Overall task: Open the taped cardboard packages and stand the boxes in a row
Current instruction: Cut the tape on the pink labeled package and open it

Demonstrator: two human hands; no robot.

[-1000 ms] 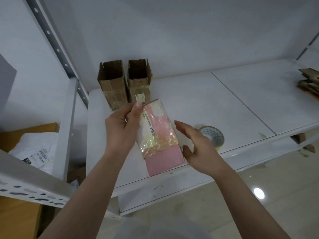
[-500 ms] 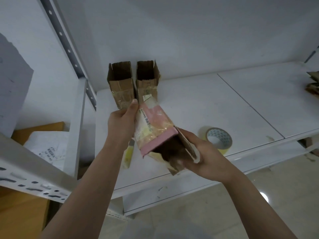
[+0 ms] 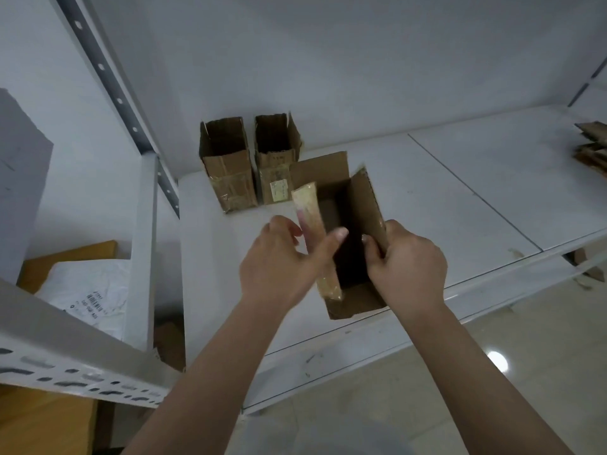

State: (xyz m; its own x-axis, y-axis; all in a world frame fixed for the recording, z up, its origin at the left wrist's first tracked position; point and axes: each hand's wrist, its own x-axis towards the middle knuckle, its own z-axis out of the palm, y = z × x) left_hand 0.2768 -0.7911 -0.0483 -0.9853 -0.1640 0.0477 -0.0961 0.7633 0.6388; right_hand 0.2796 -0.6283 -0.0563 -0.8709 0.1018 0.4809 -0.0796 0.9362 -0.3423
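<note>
White metal shelf [image 3: 427, 205] against a white wall, with two opened boxes [image 3: 230, 165] standing side by side at the back left, mouths up.

Change: a second ago the third box [image 3: 348, 231] was flat and closed, pink taped face up, in the hands. Half a second ago one end was popping open. Now it is squared out into a tube with its open mouth toward the camera and flaps spread, low over the shelf's front edge. Can't tell if it touches the shelf. The tape roll seen earlier on the shelf is now out of sight, probably behind the box.

Left hand [image 3: 282, 261] pinches the taped left flap [image 3: 312, 221] between thumb and fingers. Right hand [image 3: 407, 261] grips the right wall, fingers curled over its edge.

Judgement: box three is open. What's left is to tip it upright and set it just right of the two. More flat cardboard [image 3: 591, 146] at the far right edge suggests more to do.

Writing: a small label [image 3: 278, 191] on the second box and a barcode on the white mailer [image 3: 88, 290] lower left; both too small to read.
</note>
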